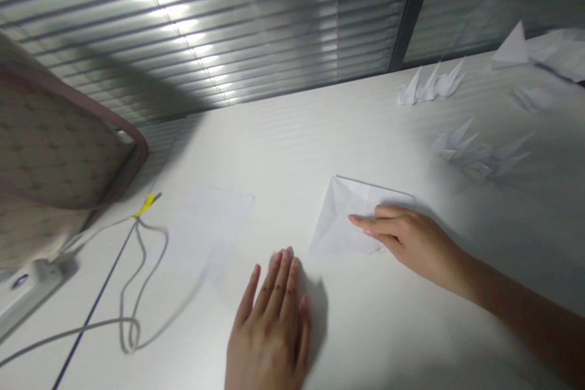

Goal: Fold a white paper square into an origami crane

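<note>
A creased square of white paper (340, 219) lies on the white table in front of me, with fold lines running out from its middle. My right hand (402, 231) rests over its right part, index finger stretched out and its tip touching the sheet; the other fingers are partly curled. To the lower left of the paper, my left hand (274, 317) is flat on the table, palm down, fingers extended, holding nothing. Left of that hand lies a second, flat white sheet (210, 219).
Folded paper cranes stand at the right in two groups, a back one (430, 88) and a nearer one (484, 149). More folded paper (512, 49) is at the far right. A grey cable (123, 280), a power strip (30, 292) and a quilted bag (59, 152) occupy the left.
</note>
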Action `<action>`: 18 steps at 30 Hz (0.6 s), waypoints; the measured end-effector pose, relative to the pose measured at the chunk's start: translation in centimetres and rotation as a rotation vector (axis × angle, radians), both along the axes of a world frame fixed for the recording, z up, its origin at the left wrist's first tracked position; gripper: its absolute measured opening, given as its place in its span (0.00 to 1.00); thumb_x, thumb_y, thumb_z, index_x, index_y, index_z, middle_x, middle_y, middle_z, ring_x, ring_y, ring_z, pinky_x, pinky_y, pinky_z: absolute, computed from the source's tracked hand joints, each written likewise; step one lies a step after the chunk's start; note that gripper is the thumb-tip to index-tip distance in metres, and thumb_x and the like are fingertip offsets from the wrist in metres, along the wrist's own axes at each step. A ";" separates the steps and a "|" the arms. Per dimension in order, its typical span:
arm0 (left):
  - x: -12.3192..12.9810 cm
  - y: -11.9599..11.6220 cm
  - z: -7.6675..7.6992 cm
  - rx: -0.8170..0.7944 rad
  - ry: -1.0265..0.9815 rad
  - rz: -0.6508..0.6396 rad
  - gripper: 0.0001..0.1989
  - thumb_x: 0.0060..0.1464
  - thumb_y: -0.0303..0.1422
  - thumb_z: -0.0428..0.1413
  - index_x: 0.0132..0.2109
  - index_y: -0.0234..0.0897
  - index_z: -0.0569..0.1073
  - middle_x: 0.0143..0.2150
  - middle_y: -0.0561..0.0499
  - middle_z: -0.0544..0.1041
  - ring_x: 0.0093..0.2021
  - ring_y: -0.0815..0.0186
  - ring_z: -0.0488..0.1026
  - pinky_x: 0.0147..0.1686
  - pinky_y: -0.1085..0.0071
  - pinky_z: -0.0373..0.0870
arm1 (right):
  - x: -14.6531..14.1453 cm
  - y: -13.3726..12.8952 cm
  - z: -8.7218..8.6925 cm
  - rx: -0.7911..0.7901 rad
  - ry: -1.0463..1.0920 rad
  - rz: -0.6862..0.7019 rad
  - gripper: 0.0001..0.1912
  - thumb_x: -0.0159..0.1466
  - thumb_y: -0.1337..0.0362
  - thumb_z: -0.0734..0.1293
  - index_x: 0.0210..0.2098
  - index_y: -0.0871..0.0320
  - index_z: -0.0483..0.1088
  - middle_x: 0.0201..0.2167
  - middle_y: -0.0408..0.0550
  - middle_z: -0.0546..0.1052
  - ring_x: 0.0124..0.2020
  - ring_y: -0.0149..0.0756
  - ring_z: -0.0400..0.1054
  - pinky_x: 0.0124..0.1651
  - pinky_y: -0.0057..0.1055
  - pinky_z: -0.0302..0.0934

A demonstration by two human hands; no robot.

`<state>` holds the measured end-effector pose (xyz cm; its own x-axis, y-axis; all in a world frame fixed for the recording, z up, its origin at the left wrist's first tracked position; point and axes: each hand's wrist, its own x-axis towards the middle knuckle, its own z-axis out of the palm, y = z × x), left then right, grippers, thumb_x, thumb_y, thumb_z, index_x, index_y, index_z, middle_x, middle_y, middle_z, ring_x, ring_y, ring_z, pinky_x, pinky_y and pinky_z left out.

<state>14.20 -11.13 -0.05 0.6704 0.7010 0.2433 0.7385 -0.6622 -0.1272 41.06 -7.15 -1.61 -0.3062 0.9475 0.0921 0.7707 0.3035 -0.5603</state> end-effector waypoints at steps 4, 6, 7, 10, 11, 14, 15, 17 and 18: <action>-1.9 1.4 1.3 -0.022 -0.184 -0.037 0.15 0.58 0.24 0.51 0.52 0.29 0.71 0.51 0.40 0.77 0.56 0.57 0.70 0.54 0.58 0.69 | 0.0 0.0 -0.1 0.014 0.032 0.005 0.18 0.66 0.69 0.61 0.53 0.49 0.71 0.27 0.41 0.72 0.26 0.29 0.65 0.30 0.25 0.57; -1.8 2.9 1.9 -0.070 -0.253 -0.092 0.16 0.58 0.24 0.53 0.53 0.32 0.70 0.53 0.42 0.75 0.57 0.58 0.69 0.54 0.60 0.70 | 0.0 0.1 -0.2 0.017 0.048 0.001 0.17 0.65 0.68 0.62 0.53 0.49 0.71 0.27 0.42 0.72 0.27 0.29 0.65 0.30 0.25 0.58; -1.4 3.8 2.2 -0.148 -0.233 -0.122 0.20 0.58 0.27 0.54 0.57 0.32 0.67 0.57 0.42 0.72 0.59 0.57 0.66 0.55 0.60 0.69 | 0.0 0.1 -0.3 0.017 0.055 -0.004 0.17 0.65 0.68 0.62 0.53 0.49 0.71 0.28 0.42 0.72 0.27 0.29 0.66 0.30 0.25 0.59; 0.7 6.4 2.2 -0.370 -0.114 -0.235 0.37 0.57 0.39 0.57 0.67 0.31 0.51 0.66 0.39 0.59 0.65 0.55 0.56 0.59 0.59 0.64 | 0.0 0.3 -0.8 0.013 0.079 -0.008 0.16 0.66 0.66 0.63 0.52 0.50 0.71 0.29 0.43 0.73 0.30 0.31 0.68 0.32 0.26 0.62; 1.4 7.2 2.0 -0.404 -0.103 -0.281 0.40 0.56 0.41 0.58 0.68 0.32 0.49 0.67 0.40 0.57 0.66 0.55 0.55 0.61 0.59 0.62 | 0.0 0.3 -1.0 0.021 0.089 -0.010 0.16 0.66 0.66 0.62 0.53 0.51 0.71 0.31 0.44 0.75 0.32 0.33 0.70 0.34 0.27 0.63; 2.6 8.4 1.1 -0.436 -0.050 -0.346 0.42 0.56 0.46 0.56 0.68 0.33 0.47 0.68 0.40 0.54 0.67 0.56 0.53 0.62 0.57 0.60 | 0.0 0.5 -1.4 0.092 0.148 -0.035 0.20 0.66 0.66 0.62 0.58 0.55 0.66 0.41 0.49 0.77 0.42 0.37 0.71 0.44 0.31 0.66; 2.7 8.6 0.8 -0.415 -0.038 -0.348 0.40 0.56 0.46 0.55 0.68 0.32 0.48 0.68 0.40 0.55 0.66 0.55 0.54 0.61 0.56 0.60 | 0.1 0.6 -1.5 0.124 0.179 -0.046 0.22 0.65 0.66 0.63 0.59 0.57 0.64 0.44 0.50 0.76 0.44 0.37 0.70 0.46 0.31 0.66; 2.5 8.5 0.4 -0.334 -0.018 -0.327 0.38 0.57 0.47 0.53 0.67 0.30 0.51 0.67 0.38 0.56 0.66 0.53 0.56 0.60 0.54 0.62 | 0.3 0.7 -1.4 0.211 0.242 -0.035 0.20 0.65 0.67 0.63 0.57 0.59 0.66 0.42 0.51 0.76 0.44 0.37 0.70 0.47 0.31 0.66; 2.4 8.3 0.3 -0.284 -0.012 -0.311 0.38 0.57 0.48 0.52 0.66 0.29 0.53 0.67 0.37 0.57 0.65 0.51 0.57 0.59 0.53 0.63 | 0.4 0.8 -1.3 0.264 0.260 -0.007 0.16 0.65 0.67 0.64 0.52 0.59 0.69 0.38 0.50 0.77 0.41 0.36 0.70 0.44 0.31 0.66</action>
